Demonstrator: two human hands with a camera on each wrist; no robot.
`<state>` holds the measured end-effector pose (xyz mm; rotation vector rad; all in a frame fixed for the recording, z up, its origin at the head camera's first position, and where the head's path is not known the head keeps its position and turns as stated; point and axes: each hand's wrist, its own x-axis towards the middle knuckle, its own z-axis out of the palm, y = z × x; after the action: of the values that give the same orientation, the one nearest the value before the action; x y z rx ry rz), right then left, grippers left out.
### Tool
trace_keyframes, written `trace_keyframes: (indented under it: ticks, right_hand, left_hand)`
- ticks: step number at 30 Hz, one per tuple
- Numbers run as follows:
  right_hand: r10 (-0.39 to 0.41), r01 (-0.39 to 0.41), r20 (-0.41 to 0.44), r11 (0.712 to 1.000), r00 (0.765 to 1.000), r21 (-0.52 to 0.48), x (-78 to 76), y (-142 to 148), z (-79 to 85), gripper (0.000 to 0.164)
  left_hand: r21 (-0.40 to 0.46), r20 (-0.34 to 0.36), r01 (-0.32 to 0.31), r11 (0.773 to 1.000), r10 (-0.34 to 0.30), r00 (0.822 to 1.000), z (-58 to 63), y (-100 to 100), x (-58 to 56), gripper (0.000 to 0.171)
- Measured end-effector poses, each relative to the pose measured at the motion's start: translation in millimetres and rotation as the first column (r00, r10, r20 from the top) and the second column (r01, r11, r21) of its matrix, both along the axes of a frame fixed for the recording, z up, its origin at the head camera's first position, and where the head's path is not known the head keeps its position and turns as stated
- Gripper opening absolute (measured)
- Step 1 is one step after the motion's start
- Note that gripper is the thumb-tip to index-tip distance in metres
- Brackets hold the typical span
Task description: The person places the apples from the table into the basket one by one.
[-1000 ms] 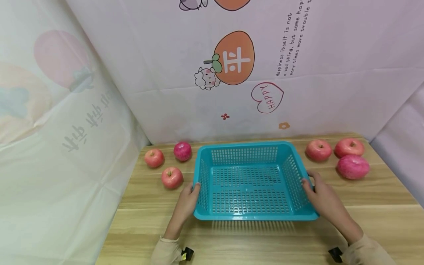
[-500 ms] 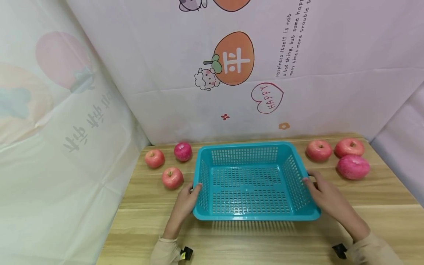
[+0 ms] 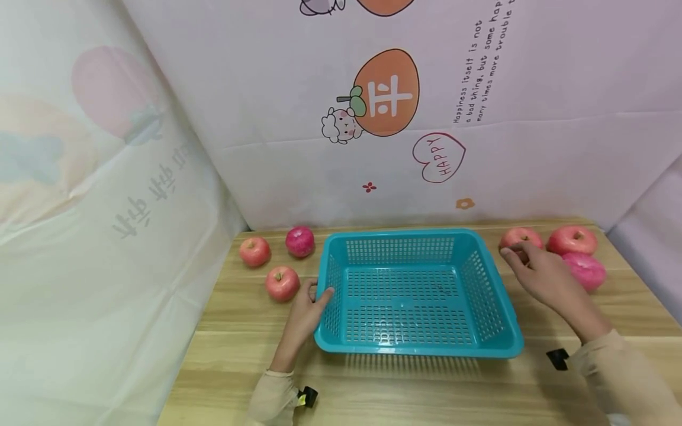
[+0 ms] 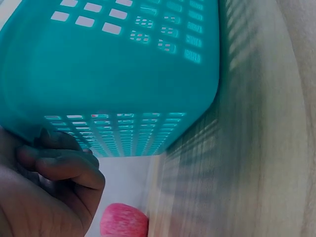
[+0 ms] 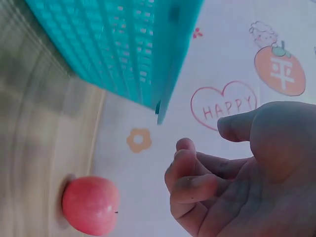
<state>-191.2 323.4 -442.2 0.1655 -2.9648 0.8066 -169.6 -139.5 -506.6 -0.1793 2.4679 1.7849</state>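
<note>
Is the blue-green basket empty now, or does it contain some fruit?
Empty. In the head view, the basket shows its bare perforated bottom, and the visible fruit lies outside, on the table.

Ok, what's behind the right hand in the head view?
A red apple, its lower part mostly covered by the right hand, and a magenta fruit, its left side covered. The tabletop behind the hand is hidden.

The basket (image 3: 402, 305) looks like smooth, glossy plastic, the apples (image 3: 282, 285) smooth and faintly shiny, the bench (image 3: 234, 367) wood-grained, the backdrop (image 3: 288, 183) creased matt cloth.
</note>
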Motion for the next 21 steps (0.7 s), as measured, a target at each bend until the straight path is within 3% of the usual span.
trace_keyframes:
  ticks: [7, 21]
  right_hand:
    - [-0.007, 0.009, -0.063, 1.000, 0.998, 0.026, -25.8, 11.5, -1.3, 0.050]
    - [-0.075, 0.083, -0.110, 0.995, 0.991, 0.063, -50.7, 24.2, -12.4, 0.061]
  left_hand:
    - [0.032, -0.001, 0.006, 0.999, -0.006, 1.000, 1.1, 0.0, 1.8, 0.043]
    - [0.020, 0.001, 0.023, 1.000, -0.023, 1.000, -2.2, -0.8, -0.9, 0.044]
